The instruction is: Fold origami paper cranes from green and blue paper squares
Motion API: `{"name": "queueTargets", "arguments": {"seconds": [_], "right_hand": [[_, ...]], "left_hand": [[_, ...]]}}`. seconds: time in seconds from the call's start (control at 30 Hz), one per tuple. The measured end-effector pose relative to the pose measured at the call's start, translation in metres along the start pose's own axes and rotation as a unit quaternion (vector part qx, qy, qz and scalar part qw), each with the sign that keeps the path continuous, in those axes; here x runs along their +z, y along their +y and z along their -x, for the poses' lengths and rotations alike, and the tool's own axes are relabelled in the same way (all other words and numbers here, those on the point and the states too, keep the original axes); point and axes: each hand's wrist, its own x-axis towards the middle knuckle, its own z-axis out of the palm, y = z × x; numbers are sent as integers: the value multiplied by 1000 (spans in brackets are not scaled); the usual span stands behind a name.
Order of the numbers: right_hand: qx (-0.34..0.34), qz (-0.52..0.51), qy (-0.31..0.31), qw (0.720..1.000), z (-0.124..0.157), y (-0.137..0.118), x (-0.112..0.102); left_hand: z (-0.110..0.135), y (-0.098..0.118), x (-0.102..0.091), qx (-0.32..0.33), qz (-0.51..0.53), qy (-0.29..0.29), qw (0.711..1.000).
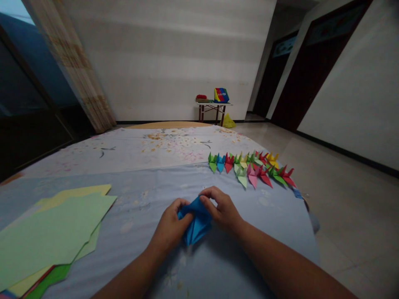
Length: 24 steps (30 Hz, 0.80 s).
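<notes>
A partly folded sheet of blue origami paper (199, 224) is held just above the table's near middle, its layers creased to a point that faces me. My left hand (176, 222) grips its left side, thumb laid over the front and fingers behind. At the upper right corner, my right hand (220, 207) pinches the paper between thumb and fingers. Both hands are closed on the same piece. The fingertips behind the paper are hidden.
Folded paper cranes (252, 176) in several colours stand in rows at the right. A stack of coloured paper sheets (56, 236) lies at the left. The round table wears a floral cloth (134, 232). A small side table (215, 104) stands by the far wall.
</notes>
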Motion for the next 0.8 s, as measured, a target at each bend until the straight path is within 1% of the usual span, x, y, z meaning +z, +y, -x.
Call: {"name": "queueTargets", "arguments": {"seconds": [0.07, 0.17, 0.27, 0.37, 0.43, 0.5, 0.6, 0.7, 0.8], "right_hand": [[2, -7, 4, 1000, 0, 1, 1], [17, -11, -15, 1000, 0, 3, 3], [59, -19, -35, 997, 0, 4, 6], [115, -50, -34, 991, -2, 5, 7], [149, -81, -41, 985, -3, 7, 7], [163, -105, -56, 980, -4, 8, 6], [144, -123, -79, 979, -5, 7, 6], [122, -119, -97, 981, -5, 3, 7], [113, -112, -83, 984, -5, 0, 7]], "left_hand": [[-1, -1, 0, 0, 17, 17, 1000], [-3, -2, -1, -19, 43, 36, 998], [-4, -2, -2, -38, 67, 42, 996], [-2, -2, 0, -23, 73, 40, 996], [-1, -4, 0, -9, 58, 22, 998], [-2, -7, 0, -3, 34, -13, 999], [-5, -8, -3, -2, 7, -61, 998], [-8, -5, -8, 4, 13, -94, 995], [-9, -1, -12, -14, 21, -87, 996]]}}
